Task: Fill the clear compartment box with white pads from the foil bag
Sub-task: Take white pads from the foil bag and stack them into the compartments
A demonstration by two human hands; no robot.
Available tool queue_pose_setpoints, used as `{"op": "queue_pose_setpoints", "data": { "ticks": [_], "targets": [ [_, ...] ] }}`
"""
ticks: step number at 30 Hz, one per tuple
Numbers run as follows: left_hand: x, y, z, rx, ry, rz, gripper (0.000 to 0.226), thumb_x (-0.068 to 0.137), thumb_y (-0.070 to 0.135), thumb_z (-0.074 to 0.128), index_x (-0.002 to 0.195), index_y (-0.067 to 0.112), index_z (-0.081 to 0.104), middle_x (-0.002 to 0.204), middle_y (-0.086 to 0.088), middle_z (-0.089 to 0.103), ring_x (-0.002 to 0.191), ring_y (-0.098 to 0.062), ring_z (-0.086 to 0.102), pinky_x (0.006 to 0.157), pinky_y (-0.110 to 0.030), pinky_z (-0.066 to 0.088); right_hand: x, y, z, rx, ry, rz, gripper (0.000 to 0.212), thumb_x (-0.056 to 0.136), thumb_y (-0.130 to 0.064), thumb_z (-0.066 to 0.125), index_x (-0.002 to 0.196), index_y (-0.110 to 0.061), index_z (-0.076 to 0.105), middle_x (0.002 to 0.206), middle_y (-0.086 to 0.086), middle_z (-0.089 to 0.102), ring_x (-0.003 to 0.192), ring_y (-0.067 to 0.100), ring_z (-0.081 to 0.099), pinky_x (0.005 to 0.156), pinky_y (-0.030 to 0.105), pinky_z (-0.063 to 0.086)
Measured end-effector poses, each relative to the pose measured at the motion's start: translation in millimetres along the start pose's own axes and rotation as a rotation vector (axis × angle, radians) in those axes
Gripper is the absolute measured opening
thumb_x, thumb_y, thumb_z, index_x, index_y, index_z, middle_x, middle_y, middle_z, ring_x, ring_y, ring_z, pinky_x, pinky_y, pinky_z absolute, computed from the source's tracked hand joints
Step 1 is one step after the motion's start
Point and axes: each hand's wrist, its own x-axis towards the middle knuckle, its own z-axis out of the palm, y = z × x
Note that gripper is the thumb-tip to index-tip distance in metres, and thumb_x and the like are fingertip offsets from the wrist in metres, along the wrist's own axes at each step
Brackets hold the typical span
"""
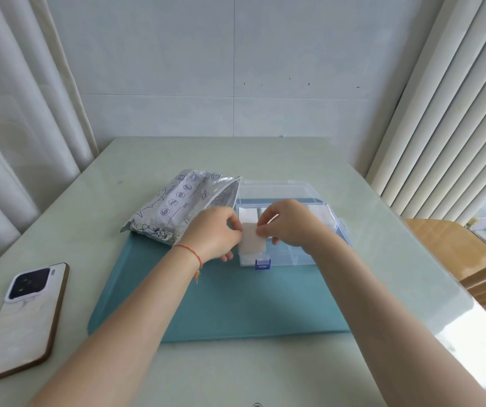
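On the table, from left to right:
Far-left edge: white curtain folds (15,127) hang beside the pale tiled wall (206,69).
Phone (23,321): lies camera-side up on the near left of the pale green table (265,154), well apart from everything else.
Teal mat (235,298): spread across the middle of the table, under the bag's near end and the box.
Foil bag (177,207): lies on its side at the mat's far-left corner, mouth turned right, its clear open flap just beside the box lid.
Left hand (215,236): a red cord bracelet (190,252) on the wrist; fingers curled, pinching the left edge of the white pad.
White pad (250,239): held upright between both hands over the near-left compartments of the box, hiding part of them.
Clear compartment box (294,254): sits open on the mat's far right, lid (271,189) tipped back, a blue latch (262,264) on its near wall. White pads already lie in the far-left compartments and in the near-left one; the right-hand cells are mostly hidden by the right hand.
Right hand (291,224): fingertips closed on the pad's upper right edge, the palm covering the box's middle.
Wooden chair (456,254): beside the table's right edge.
Vertical blinds (456,113): fill the right side, with bright light falling across the table's near-right corner.
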Motion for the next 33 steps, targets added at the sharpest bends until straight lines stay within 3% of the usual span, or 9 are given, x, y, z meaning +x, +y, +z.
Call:
{"op": "queue_pose_setpoints", "data": {
  "ticks": [4,9,13,15,23,25,28,30,33],
  "targets": [
    [2.0,1.9,-0.9,0.012,-0.024,-0.012,0.016,0.083,0.007,0.051,0.082,0.019,0.061,0.070,-0.006,0.072,0.053,-0.020,0.070,0.058,-0.031,0.059,-0.4,-1.6,3.2,-0.033,-0.038,0.015,0.010,0.084,-0.011,0.068,0.091,-0.008,0.073,0.056,-0.005,0.059,0.045,0.005,0.052,0.033,0.008,0.030],
    [2.8,5.3,-2.0,0.047,-0.092,-0.009,0.029,0.084,0.006,0.047,0.090,0.024,0.068,0.076,-0.007,0.071,0.054,-0.020,0.070,0.055,-0.025,0.057,2.0,-2.2,6.6,-0.071,-0.046,0.020,0.007,0.082,-0.012,0.068,0.086,-0.012,0.073,0.063,-0.003,0.063,0.055,0.013,0.055,0.035,0.010,0.033],
    [2.7,8.0,-0.6,0.111,-0.122,-0.002,0.032,0.085,0.008,0.044,0.095,0.024,0.070,0.075,-0.007,0.071,0.054,-0.018,0.069,0.052,-0.019,0.050,3.4,1.6,17.5,-0.145,0.025,-0.011,0.003,0.079,-0.016,0.071,0.079,-0.018,0.068,0.080,0.001,0.070,0.067,0.018,0.064,0.059,0.027,0.053],
    [2.9,8.3,-0.1,0.124,-0.113,0.006,0.030,0.085,0.009,0.044,0.093,0.024,0.069,0.074,-0.008,0.072,0.054,-0.018,0.069,0.053,-0.019,0.051,5.1,3.2,22.8,-0.219,0.058,-0.005,0.009,0.079,-0.019,0.072,0.075,-0.022,0.064,0.088,-0.002,0.069,0.080,0.019,0.065,0.068,0.031,0.054],
    [0.8,7.1,-1.6,0.135,-0.083,0.032,0.023,0.085,0.008,0.049,0.087,0.024,0.066,0.068,-0.006,0.071,0.051,-0.019,0.068,0.053,-0.025,0.056,10.0,-1.3,25.4,-0.440,-0.031,-0.012,0.013,0.080,-0.030,0.074,0.087,-0.019,0.071,0.082,0.001,0.063,0.084,0.023,0.065,0.066,0.027,0.047],
    [-1.3,9.7,-6.9,0.221,-0.014,0.076,0.017,0.085,0.014,0.055,0.087,0.026,0.068,0.063,0.001,0.067,0.050,-0.017,0.063,0.054,-0.024,0.051,8.5,-4.1,20.2,-0.460,-0.042,-0.043,0.013,0.083,-0.032,0.071,0.088,-0.019,0.071,0.082,0.001,0.063,0.082,0.022,0.065,0.067,0.027,0.048],
    [-2.5,11.1,-31.8,0.230,0.341,0.127,0.005,0.079,0.027,0.065,0.075,0.025,0.066,0.067,0.009,0.062,0.064,-0.014,0.059,0.059,-0.025,0.043,8.5,-12.6,6.9,-0.417,0.028,-0.117,0.018,0.086,-0.030,0.064,0.086,-0.014,0.072,0.086,0.004,0.070,0.081,0.024,0.066,0.063,0.029,0.048],
    [-0.7,6.4,-50.5,0.270,0.500,0.100,0.015,0.075,0.036,0.069,0.072,0.023,0.061,0.069,0.010,0.057,0.071,-0.018,0.056,0.060,-0.027,0.038,13.3,-19.9,2.1,-0.375,0.110,-0.172,0.023,0.085,-0.025,0.060,0.090,-0.005,0.071,0.093,0.013,0.070,0.087,0.032,0.064,0.063,0.034,0.051],
    [2.5,-9.8,-62.6,0.462,0.383,-0.011,0.027,0.071,0.048,0.071,0.074,0.022,0.061,0.075,0.010,0.054,0.077,-0.019,0.055,0.063,-0.028,0.040,22.2,-34.4,9.2,-0.336,0.151,-0.264,0.022,0.085,-0.019,0.056,0.090,-0.003,0.071,0.094,0.015,0.069,0.090,0.033,0.062,0.070,0.038,0.054]
  ]
}}
